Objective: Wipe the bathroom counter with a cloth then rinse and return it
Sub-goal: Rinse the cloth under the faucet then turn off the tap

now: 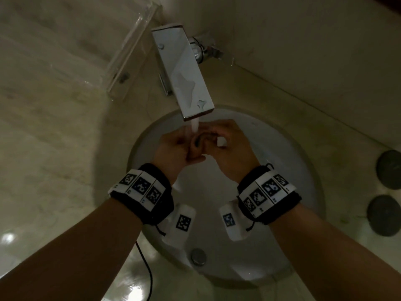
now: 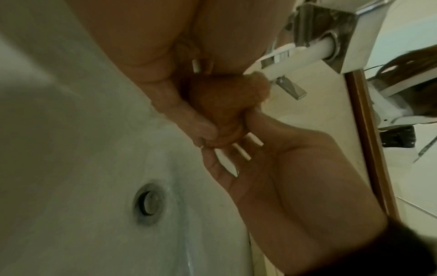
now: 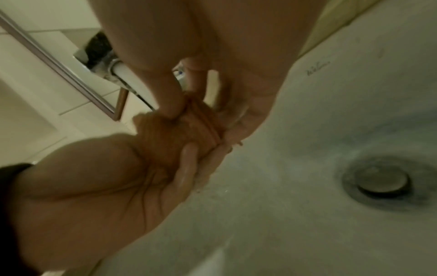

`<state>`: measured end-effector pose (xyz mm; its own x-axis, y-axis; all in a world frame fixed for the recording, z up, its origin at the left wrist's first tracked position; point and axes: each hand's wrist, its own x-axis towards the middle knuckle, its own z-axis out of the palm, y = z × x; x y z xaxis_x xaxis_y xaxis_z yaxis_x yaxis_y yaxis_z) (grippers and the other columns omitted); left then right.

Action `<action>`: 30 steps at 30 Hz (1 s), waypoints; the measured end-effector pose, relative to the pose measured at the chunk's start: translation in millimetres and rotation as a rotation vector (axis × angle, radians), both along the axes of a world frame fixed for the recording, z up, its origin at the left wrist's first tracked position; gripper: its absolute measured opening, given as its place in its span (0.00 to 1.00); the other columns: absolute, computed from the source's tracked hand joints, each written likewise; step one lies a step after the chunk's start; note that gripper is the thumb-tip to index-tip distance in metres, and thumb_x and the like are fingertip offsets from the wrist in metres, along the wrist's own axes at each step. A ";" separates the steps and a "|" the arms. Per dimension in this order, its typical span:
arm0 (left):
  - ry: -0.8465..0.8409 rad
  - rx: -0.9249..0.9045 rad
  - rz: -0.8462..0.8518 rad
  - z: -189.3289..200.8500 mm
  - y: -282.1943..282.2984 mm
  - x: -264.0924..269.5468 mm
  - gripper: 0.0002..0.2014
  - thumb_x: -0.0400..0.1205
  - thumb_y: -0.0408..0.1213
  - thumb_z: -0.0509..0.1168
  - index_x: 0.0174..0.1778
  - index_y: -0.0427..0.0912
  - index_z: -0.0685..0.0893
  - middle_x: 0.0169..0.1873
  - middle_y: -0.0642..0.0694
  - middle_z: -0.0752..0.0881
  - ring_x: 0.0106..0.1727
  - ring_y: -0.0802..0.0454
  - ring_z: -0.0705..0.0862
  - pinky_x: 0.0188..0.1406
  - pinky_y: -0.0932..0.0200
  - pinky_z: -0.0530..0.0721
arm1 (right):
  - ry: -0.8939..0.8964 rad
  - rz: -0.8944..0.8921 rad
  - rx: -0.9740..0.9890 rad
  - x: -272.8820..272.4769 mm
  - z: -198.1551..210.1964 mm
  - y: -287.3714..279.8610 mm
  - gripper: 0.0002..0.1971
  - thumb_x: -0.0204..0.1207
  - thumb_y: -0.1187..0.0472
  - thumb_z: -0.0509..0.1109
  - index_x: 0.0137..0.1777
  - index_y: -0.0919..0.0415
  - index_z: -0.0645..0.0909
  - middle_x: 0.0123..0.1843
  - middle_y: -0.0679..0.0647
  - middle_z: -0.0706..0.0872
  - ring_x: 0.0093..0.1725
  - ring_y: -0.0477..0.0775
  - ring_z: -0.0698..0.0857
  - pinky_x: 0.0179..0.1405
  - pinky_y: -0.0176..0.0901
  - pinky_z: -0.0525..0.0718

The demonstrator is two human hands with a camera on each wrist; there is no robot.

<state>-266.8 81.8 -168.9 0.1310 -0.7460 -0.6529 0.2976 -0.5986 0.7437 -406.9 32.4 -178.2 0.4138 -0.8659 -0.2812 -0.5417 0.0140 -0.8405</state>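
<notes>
Under running faucet (image 1: 184,72), both hands wringing orange cloth (image 3: 165,142), markings unreadable

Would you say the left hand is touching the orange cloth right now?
Touching. In the right wrist view, the left hand pinches the bunched orange cloth between thumb and fingers, while the right hand cups it from below.

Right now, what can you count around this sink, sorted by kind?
Hands: 2, left and right
Cloth: 1, orange, bunched between both hands
Tap: 1, running
Drain plug: 1
Dark round discs: 2
Clear shelf: 1
Total: 8
</notes>
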 end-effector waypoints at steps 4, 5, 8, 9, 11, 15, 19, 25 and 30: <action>0.076 0.027 0.070 3.3 -3.0 1.0 0.12 0.85 0.39 0.58 0.56 0.47 0.86 0.50 0.45 0.90 0.53 0.45 0.89 0.52 0.48 0.87 | -0.057 -0.183 0.173 10.4 2.2 -8.0 0.07 0.76 0.53 0.65 0.49 0.51 0.83 0.51 0.53 0.85 0.53 0.57 0.85 0.56 0.57 0.85; 0.091 0.027 0.065 3.4 -2.9 2.2 0.12 0.83 0.44 0.61 0.56 0.47 0.86 0.51 0.45 0.90 0.53 0.45 0.89 0.51 0.49 0.88 | -0.084 -0.204 0.174 12.0 3.0 -9.4 0.05 0.76 0.53 0.66 0.47 0.50 0.81 0.47 0.53 0.87 0.48 0.57 0.87 0.50 0.60 0.87; 0.028 -0.039 -0.092 0.5 -1.7 1.5 0.18 0.80 0.50 0.67 0.62 0.45 0.83 0.56 0.43 0.89 0.54 0.47 0.89 0.49 0.54 0.89 | -0.097 -0.241 0.234 12.5 1.6 -13.4 0.09 0.77 0.56 0.66 0.56 0.51 0.77 0.48 0.58 0.87 0.47 0.58 0.88 0.44 0.63 0.90; -0.023 -0.059 -0.119 -0.6 -2.0 1.4 0.16 0.80 0.47 0.68 0.61 0.43 0.83 0.55 0.41 0.88 0.51 0.47 0.89 0.46 0.56 0.89 | -0.113 -0.237 0.286 12.8 2.4 -15.0 0.11 0.76 0.56 0.66 0.58 0.52 0.78 0.49 0.60 0.87 0.47 0.59 0.89 0.44 0.63 0.90; -0.104 -0.082 -0.125 -0.7 -4.5 2.9 0.09 0.83 0.39 0.67 0.56 0.39 0.84 0.47 0.36 0.87 0.41 0.46 0.86 0.36 0.56 0.85 | -0.159 -0.201 0.410 12.8 6.4 -19.0 0.10 0.77 0.59 0.64 0.57 0.55 0.81 0.47 0.60 0.88 0.44 0.60 0.89 0.40 0.56 0.90; -0.175 -0.104 -0.241 0.2 -7.8 7.7 0.16 0.85 0.39 0.64 0.42 0.27 0.84 0.32 0.37 0.83 0.32 0.46 0.78 0.31 0.55 0.76 | -0.122 -0.046 0.308 10.2 11.8 -19.4 0.14 0.82 0.51 0.64 0.43 0.60 0.82 0.30 0.53 0.84 0.27 0.49 0.81 0.24 0.40 0.77; -0.226 -0.087 -0.120 -1.0 -8.8 9.0 0.08 0.82 0.27 0.64 0.48 0.35 0.89 0.41 0.38 0.90 0.42 0.44 0.89 0.49 0.48 0.89 | -0.145 -0.061 0.181 12.7 5.6 -20.9 0.07 0.80 0.54 0.68 0.41 0.54 0.79 0.34 0.51 0.85 0.32 0.49 0.85 0.31 0.45 0.83; -0.149 -0.169 -0.013 15.0 -9.1 1.1 0.17 0.87 0.39 0.59 0.62 0.30 0.83 0.51 0.36 0.90 0.49 0.49 0.91 0.53 0.51 0.90 | -0.210 -0.110 0.294 9.0 3.2 -22.0 0.06 0.73 0.60 0.74 0.41 0.55 0.78 0.40 0.54 0.84 0.39 0.55 0.85 0.39 0.54 0.86; 0.018 -0.054 0.028 18.4 -13.3 2.2 0.24 0.73 0.48 0.63 0.57 0.33 0.84 0.51 0.27 0.86 0.49 0.31 0.84 0.51 0.40 0.80 | -0.202 -0.009 0.269 0.6 9.2 -28.4 0.18 0.74 0.59 0.76 0.63 0.61 0.81 0.55 0.57 0.87 0.53 0.48 0.87 0.45 0.35 0.87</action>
<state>-264.5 68.6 -150.5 0.1409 -0.7764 -0.6143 0.3274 -0.5490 0.7690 -406.3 3.9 -169.0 0.4770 -0.7757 -0.4131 -0.3632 0.2540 -0.8964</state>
